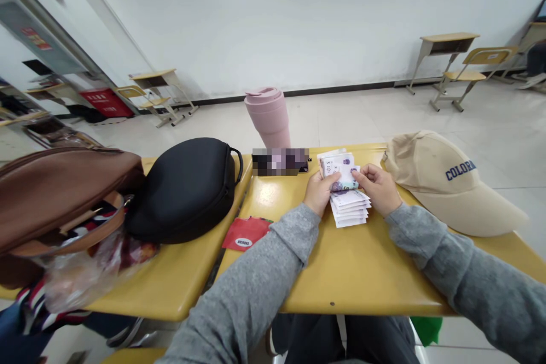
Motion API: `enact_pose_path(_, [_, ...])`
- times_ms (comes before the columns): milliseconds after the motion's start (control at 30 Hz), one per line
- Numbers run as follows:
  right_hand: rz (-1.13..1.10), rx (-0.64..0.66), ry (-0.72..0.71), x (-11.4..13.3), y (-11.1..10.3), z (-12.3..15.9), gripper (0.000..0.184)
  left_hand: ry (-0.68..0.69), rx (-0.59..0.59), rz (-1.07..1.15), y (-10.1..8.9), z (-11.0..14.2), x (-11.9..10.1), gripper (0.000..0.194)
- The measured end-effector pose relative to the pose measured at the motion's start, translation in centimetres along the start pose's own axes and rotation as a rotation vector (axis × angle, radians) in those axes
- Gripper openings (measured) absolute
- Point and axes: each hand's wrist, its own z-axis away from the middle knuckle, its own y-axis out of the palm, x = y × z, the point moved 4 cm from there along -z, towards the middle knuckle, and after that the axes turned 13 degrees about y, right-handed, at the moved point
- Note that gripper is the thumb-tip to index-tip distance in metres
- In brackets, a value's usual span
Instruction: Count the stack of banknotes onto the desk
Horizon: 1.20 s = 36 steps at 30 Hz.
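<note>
My left hand (319,190) is closed round a fanned bundle of banknotes (339,166), thumb pressed on top. My right hand (377,187) pinches the right edge of the same bundle with thumb and fingers. Under both hands a loose stack of several more banknotes (350,209) lies flat on the yellow desk (362,273). Both forearms in grey sleeves rest on the desk.
A beige cap (447,182) lies at the right of the desk, a pink tumbler (268,116) stands at its far edge, a red pouch (246,233) at its left edge. On the adjoining desk sit a black case (187,187) and a brown bag (60,193).
</note>
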Motion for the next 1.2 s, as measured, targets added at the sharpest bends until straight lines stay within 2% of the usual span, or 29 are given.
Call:
enact_pose_path(200, [0.025, -0.010, -0.045, 0.3, 0.0, 0.1, 0.032, 0.015, -0.024, 0.011, -0.2, -0.1, 0.0, 0.035])
enact_pose_path(533, [-0.122, 0.081, -0.112, 1.1, 0.4, 0.9, 0.026, 0.047, -0.068, 0.008, -0.1, 0.0, -0.6, 0.033])
enact_pose_path(800, [-0.154, 0.090, -0.090, 1.4, 0.5, 1.0, 0.025, 0.028, -0.094, 0.020, -0.1, 0.1, -0.6, 0.033])
enact_pose_path(1200, [-0.120, 0.086, -0.059, 1.0, 0.4, 0.9, 0.032, 0.039, -0.064, 0.001, 0.0, 0.2, -0.7, 0.034])
